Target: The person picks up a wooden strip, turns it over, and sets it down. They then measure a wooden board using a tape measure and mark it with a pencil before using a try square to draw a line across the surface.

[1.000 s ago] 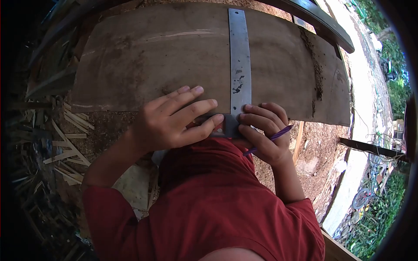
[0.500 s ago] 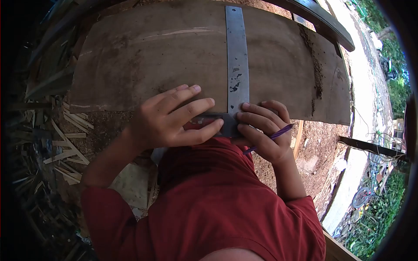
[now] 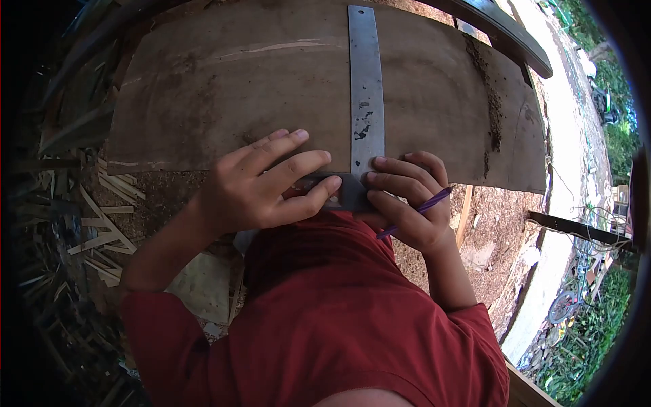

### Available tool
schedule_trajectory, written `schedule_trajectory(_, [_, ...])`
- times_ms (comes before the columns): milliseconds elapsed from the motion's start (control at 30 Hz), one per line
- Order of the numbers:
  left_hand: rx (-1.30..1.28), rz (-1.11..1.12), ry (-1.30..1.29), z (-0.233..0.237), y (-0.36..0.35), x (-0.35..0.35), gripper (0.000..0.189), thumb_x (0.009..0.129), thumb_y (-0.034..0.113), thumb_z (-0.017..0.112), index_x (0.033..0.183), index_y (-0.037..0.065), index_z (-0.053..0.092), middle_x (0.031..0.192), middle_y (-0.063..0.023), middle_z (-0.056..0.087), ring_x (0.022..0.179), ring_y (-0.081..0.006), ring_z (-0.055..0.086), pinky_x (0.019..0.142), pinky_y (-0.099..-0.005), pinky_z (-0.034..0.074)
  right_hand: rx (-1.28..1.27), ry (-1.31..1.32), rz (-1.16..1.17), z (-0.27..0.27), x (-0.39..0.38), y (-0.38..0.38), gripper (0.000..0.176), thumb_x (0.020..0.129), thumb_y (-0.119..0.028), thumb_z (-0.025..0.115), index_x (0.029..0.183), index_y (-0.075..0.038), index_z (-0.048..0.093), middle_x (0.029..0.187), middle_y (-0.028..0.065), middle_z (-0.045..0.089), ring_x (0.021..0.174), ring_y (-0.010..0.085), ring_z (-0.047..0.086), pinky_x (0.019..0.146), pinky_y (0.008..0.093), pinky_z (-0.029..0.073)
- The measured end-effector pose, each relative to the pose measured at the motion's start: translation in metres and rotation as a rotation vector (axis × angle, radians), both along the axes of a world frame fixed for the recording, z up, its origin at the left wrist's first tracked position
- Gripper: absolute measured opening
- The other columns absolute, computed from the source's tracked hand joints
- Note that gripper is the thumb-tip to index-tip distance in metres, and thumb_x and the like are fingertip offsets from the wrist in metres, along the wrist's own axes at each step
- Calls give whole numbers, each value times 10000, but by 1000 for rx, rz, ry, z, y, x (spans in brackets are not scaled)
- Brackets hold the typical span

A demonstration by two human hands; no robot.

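A metal try square point(image 3: 367, 88) lies across a brown wooden board point(image 3: 271, 88), its blade pointing away from me and its dark stock against the board's near edge. My left hand point(image 3: 261, 183) holds the stock, with some fingers over the board and the thumb hidden. At the corner of the square, my right hand point(image 3: 413, 197) has its fingers closed on the blade's near end and the stock. A purple pencil point(image 3: 436, 200) passes between the fingers of that same hand.
Thin wood offcuts point(image 3: 105, 237) lie on the ground at the left. A dark beam point(image 3: 502, 37) runs past the board's far right corner. Sawdust covers the ground at the right, near a dark bar point(image 3: 576, 229). A bicycle wheel point(image 3: 562, 307) shows farther right.
Both hands and the square have shifted very slightly to the left and away from me. The grip on the square looks the same.
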State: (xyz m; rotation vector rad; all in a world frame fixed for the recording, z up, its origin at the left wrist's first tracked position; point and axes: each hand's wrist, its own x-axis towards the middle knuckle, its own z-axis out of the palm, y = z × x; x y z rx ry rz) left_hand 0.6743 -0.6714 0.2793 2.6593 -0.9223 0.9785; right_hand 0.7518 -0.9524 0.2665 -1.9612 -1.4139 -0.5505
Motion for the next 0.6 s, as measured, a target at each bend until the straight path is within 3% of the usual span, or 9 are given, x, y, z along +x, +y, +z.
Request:
schedule_trajectory(233, [-5,-2,9,2,0,0,265,863,264,847,1113,321,779,1163,7,777,1058,-250,767,834,-369,720,-27,20,13,9,0,1,322,789,-288,934,1024,-167,749,1146,15,795,1161,244,772,1002,465,552])
schedule_trajectory(400, [-17,-8,3,-1,2,0,284,852,261,848,1123,323,787,1176,9,779,1060,-249,764,834,-368,719,-59,-53,22,4,4,-1,262,828,-183,836,1086,-159,794,1150,26,796,1160,250,771,981,462,567])
schedule_trajectory(600, [-32,-22,26,0,3,-1,314,831,236,846,1128,327,803,1193,29,779,1069,-242,753,833,-363,718,-30,-81,42,-2,5,-2,224,838,-163,830,1059,-138,800,1146,46,809,1149,257,776,955,460,584])
